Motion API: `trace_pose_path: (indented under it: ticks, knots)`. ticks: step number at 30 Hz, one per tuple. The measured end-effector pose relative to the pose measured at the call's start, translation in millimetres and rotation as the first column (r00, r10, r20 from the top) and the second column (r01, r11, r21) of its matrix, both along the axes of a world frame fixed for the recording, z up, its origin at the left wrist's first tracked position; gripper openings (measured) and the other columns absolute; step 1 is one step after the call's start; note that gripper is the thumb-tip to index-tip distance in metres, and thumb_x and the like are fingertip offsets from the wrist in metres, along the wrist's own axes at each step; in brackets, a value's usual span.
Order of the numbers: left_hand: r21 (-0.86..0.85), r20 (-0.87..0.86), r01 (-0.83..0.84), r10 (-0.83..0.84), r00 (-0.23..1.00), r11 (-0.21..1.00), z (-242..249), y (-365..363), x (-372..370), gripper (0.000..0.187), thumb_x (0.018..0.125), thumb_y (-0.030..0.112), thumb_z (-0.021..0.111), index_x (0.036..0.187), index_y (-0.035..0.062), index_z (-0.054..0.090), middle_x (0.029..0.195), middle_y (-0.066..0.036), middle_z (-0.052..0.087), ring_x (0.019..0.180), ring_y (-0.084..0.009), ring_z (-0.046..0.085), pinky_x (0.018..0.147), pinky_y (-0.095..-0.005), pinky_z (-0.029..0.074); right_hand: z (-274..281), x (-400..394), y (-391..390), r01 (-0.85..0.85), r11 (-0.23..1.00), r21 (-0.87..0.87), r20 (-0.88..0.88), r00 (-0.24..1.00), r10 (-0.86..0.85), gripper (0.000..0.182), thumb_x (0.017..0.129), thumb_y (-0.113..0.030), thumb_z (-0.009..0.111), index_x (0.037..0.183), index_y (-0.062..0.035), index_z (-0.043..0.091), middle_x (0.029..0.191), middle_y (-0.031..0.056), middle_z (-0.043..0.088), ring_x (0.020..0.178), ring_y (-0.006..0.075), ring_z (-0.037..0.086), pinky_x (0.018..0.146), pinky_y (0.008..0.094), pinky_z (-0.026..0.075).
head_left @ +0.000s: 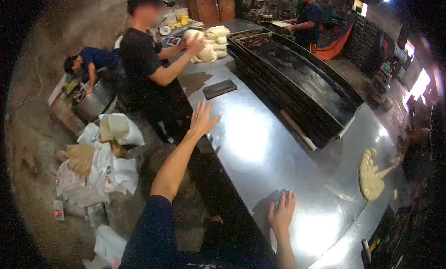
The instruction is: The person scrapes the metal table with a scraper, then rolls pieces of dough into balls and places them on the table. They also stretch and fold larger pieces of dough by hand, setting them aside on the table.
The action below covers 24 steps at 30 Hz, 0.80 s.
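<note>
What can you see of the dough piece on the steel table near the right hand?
The flat pale yellowish dough piece lies on the shiny stainless steel table, toward its right end. It looks soft and rolled thin, roughly oval, with a scalloped, lobed left edge and a thin tail pulled out to the right. A small scrap lies just beside it. Nothing touches it: the person's right hand rests flat on the table well to its left, and the left hand is raised, open, farther away.

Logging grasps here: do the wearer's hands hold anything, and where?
Nothing held. Left hand open above the steel table; right hand flat on it.
</note>
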<state>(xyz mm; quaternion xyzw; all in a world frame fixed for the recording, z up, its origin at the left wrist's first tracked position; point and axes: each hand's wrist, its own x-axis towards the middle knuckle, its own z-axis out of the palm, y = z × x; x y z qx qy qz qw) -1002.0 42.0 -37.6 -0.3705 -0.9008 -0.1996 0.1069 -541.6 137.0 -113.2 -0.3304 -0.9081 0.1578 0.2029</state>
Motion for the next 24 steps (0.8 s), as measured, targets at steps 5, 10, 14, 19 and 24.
trace_pose_path:
  ticks: [5,10,14,19,24]
  knots:
    - [-0.055,0.063,0.033,-0.029,0.998,0.998,-42.1,56.0,-105.8,0.072,0.088,0.041,0.068,0.145,0.0041,0.041,0.151,-0.023,0.036,0.14,-0.0404,0.035,0.113,-0.0504,0.032,17.1,-95.3,4.9,-0.019,1.0,-0.005,-0.038,0.999,0.019,0.049,0.09,-0.017,0.063,0.132,0.0059,0.051,0.144,0.0323,0.04,0.138,0.0487,0.035,0.112,0.0546,0.031]
    - [-0.035,-0.025,0.166,-0.167,0.986,0.986,-88.1,98.8,-192.0,0.063,0.086,0.037,0.07,0.135,0.0041,0.049,0.132,-0.018,0.053,0.123,-0.0365,0.049,0.101,-0.0499,0.041,15.6,-169.5,-5.6,0.087,0.995,-0.046,-0.021,0.996,-0.088,0.044,0.088,-0.016,0.065,0.126,0.0039,0.055,0.141,0.0324,0.043,0.135,0.0486,0.038,0.11,0.0552,0.034]
    - [-0.099,-0.156,0.323,-0.336,0.929,0.941,-104.8,118.9,-221.4,0.047,0.084,0.032,0.069,0.12,0.0031,0.058,0.114,-0.014,0.057,0.111,-0.0329,0.053,0.093,-0.0468,0.046,13.5,-220.1,-16.6,0.153,0.982,-0.109,-0.054,0.986,-0.159,0.041,0.087,-0.015,0.066,0.123,0.0041,0.056,0.14,0.0336,0.044,0.132,0.0505,0.042,0.108,0.0547,0.038]
    - [-0.216,-0.327,0.495,-0.54,0.775,0.841,-129.5,142.4,-259.3,0.028,0.09,0.027,0.062,0.1,0.0011,0.059,0.102,-0.018,0.059,0.096,-0.0335,0.06,0.077,-0.0434,0.052,42.3,-251.6,-32.6,0.218,0.962,-0.167,-0.08,0.969,-0.233,0.042,0.088,-0.012,0.065,0.125,0.0032,0.055,0.14,0.0304,0.045,0.129,0.0484,0.045,0.108,0.0523,0.039]
    - [-0.18,0.058,0.771,-0.776,0.628,0.611,-57.9,131.8,-131.8,0.022,0.084,0.007,0.061,0.103,-0.0025,0.056,0.1,-0.022,0.056,0.092,-0.0383,0.056,0.082,-0.0466,0.049,67.2,-234.5,-48.3,0.312,0.946,-0.09,-0.088,0.943,-0.32,0.058,0.084,-0.011,0.064,0.138,-0.0007,0.046,0.15,0.0249,0.037,0.14,0.0427,0.035,0.114,0.0499,0.033]
